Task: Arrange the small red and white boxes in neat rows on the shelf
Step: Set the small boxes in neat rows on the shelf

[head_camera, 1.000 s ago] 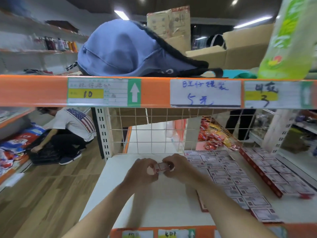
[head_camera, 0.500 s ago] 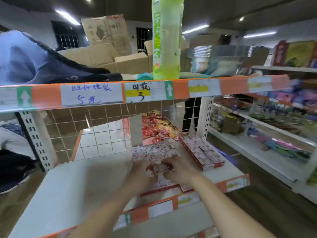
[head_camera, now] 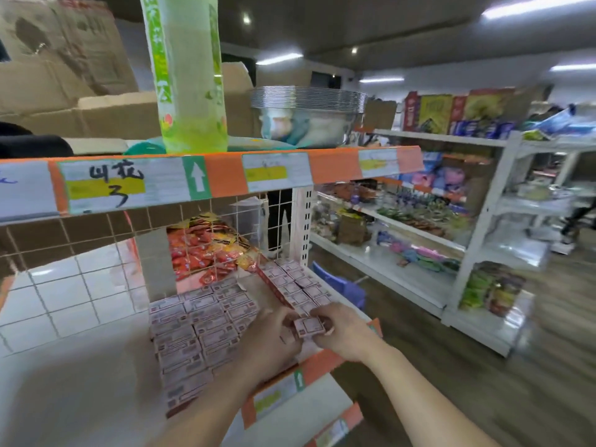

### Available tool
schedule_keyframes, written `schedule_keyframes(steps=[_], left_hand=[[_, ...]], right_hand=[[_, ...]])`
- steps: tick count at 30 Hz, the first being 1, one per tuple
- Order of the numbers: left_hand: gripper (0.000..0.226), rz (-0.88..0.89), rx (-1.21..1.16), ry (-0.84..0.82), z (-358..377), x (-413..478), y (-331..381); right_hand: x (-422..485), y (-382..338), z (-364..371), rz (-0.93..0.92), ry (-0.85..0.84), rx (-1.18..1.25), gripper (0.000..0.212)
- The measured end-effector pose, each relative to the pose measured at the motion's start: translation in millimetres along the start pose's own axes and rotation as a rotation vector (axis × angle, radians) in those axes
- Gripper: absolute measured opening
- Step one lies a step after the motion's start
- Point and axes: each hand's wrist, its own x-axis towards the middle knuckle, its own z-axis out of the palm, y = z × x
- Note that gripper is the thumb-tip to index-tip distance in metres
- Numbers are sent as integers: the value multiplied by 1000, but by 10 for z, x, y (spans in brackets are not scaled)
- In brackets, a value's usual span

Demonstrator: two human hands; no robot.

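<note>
The left hand (head_camera: 272,341) and right hand (head_camera: 343,333) are pinching one small red and white box (head_camera: 309,327) between them over the shelf (head_camera: 80,366); rows of matching boxes (head_camera: 200,327) are lying left of and beyond them.

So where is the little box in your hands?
Head view, low and just right of centre: the small box sits between the left hand and right hand, over the shelf front, beside the right-hand row of boxes.

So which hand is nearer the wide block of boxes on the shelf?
Left. The left hand is over the wide block of boxes at its right edge; the right hand sits further right.
</note>
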Motion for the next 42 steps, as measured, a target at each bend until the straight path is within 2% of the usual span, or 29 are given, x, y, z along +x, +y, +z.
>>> schedule_keyframes(steps=[3, 7, 11, 15, 19, 23, 37, 42], left_hand=[[47, -20, 36, 12, 96, 45, 84], [61, -92, 191, 3, 210, 83, 175], [54, -171, 309, 4, 344, 88, 300], [47, -260, 319, 6, 407, 90, 475], [57, -318, 337, 50, 452, 86, 595], [34, -382, 407, 117, 551, 115, 635], [44, -419, 311, 132, 615, 167, 635], [49, -425, 258, 109, 551, 131, 741]], right_hand=[[47, 131, -19, 16, -7, -24, 51], [137, 299, 24, -26, -52, -15, 46], [236, 530, 67, -86, -89, 57, 45], [331, 694, 18, -164, -110, 67, 41], [397, 795, 59, -194, -97, 104, 37], [424, 829, 84, -175, -71, 133, 32], [513, 961, 103, -148, -130, 294, 22], [504, 946, -5, -222, -220, 278, 26]])
